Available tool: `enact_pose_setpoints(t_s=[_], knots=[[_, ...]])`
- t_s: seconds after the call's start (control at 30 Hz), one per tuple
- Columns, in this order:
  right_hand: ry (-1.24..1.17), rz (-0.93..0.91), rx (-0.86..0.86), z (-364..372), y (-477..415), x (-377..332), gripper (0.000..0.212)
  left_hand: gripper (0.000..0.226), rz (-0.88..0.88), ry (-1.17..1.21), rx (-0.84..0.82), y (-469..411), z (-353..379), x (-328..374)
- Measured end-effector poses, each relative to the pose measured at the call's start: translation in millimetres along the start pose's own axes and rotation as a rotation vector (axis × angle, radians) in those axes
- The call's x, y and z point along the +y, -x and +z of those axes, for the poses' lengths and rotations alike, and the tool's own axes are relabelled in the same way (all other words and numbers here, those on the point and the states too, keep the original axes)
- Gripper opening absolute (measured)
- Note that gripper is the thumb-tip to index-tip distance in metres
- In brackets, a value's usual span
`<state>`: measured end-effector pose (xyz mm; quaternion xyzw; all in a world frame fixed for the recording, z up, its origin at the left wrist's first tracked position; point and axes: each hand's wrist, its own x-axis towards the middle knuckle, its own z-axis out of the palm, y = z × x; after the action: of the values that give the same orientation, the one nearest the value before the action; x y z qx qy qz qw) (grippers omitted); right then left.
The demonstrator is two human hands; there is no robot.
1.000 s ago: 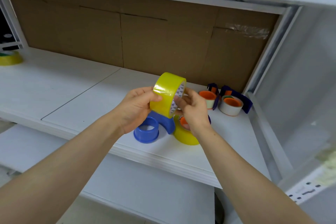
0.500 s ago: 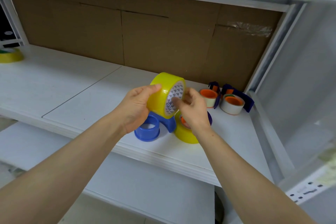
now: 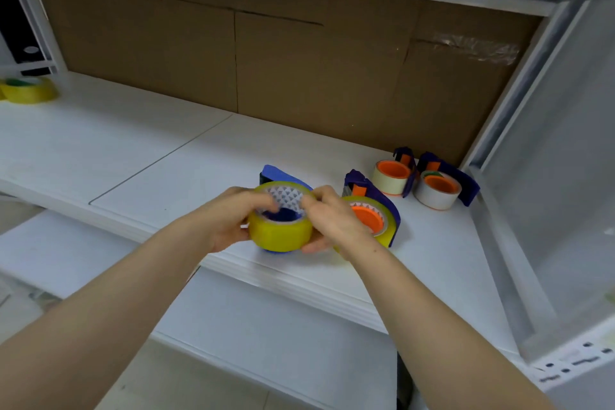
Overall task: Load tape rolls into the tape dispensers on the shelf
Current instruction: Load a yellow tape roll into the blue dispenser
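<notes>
Yellow tape roll (image 3: 281,235) at frame centre, flat over blue dispenser (image 3: 274,174) hub. Pinched by left hand (image 3: 226,220) and right hand (image 3: 332,218) at opposite rims. Likely light, stiff, slick-sided; best held across outer wall, core left free.

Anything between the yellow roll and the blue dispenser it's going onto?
Nothing visible. Left hand and right hand hold the yellow roll right over the blue dispenser; blue shows through its core.

5 rolls (image 3: 281,236) (image 3: 392,221) (image 3: 387,184) (image 3: 436,199) (image 3: 30,94), 4 disps (image 3: 276,173) (image 3: 357,180) (image 3: 404,156) (image 3: 467,188).
</notes>
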<state>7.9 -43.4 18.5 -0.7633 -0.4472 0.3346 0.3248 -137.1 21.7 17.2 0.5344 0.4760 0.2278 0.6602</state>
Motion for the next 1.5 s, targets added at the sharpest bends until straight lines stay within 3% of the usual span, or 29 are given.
enact_pose_setpoints(t_s=[0.13,0.23,0.37,0.43,0.57,0.67,0.77,0.83,0.9,0.97,1.0,1.07,1.13,1.3,1.4,1.5], knots=[[0.330,-0.137,0.141,6,-4,0,0.036,0.036,0.058,0.059,0.209,-14,-5,2],[0.342,-0.151,0.219,9,-7,1,0.038,0.020,0.133,0.071,0.266,-22,4,11],[0.356,-0.141,0.304,9,-2,4,0.033,0.019,0.149,-0.160,0.319,-33,12,16],[0.404,-0.147,0.301,12,1,7,0.042,0.013,0.175,-0.342,0.317,-38,12,14],[0.536,-0.183,0.267,22,5,15,0.040,0.029,0.211,-0.652,0.320,-46,11,5],[0.577,-0.228,0.286,17,4,14,0.040,0.037,0.166,-0.480,0.352,-48,5,-5],[0.597,-0.325,0.370,1,-3,3,0.040,0.025,0.113,-0.328,0.370,-49,-2,-10],[0.627,-0.316,0.303,-4,-17,-2,0.051,0.043,0.005,-0.375,0.342,-48,-6,-14],[0.695,-0.223,0.164,3,-31,-5,0.063,0.071,-0.125,-0.635,0.310,-49,-6,-24],[0.805,-0.160,0.091,15,-39,-7,0.065,0.073,-0.137,-0.860,0.270,-44,2,-31],[0.858,-0.161,0.095,19,-41,-8,0.064,0.065,-0.113,-0.864,0.257,-44,6,-33],[0.918,-0.200,0.111,23,-42,-12,0.056,0.059,-0.091,-0.739,0.243,-42,12,-31],[0.848,-0.201,0.124,20,-40,-13,0.045,0.064,-0.072,-0.443,0.230,-37,10,-24],[0.089,-0.019,0.110,19,-48,6,0.037,0.031,0.054,0.337,0.191,-17,-4,3],[-0.168,-0.003,0.148,31,-47,14,0.036,0.038,0.033,0.276,0.054,-14,1,5],[-0.117,-0.038,0.139,34,-44,19,0.031,0.036,0.090,0.287,0.015,-12,11,-4]])
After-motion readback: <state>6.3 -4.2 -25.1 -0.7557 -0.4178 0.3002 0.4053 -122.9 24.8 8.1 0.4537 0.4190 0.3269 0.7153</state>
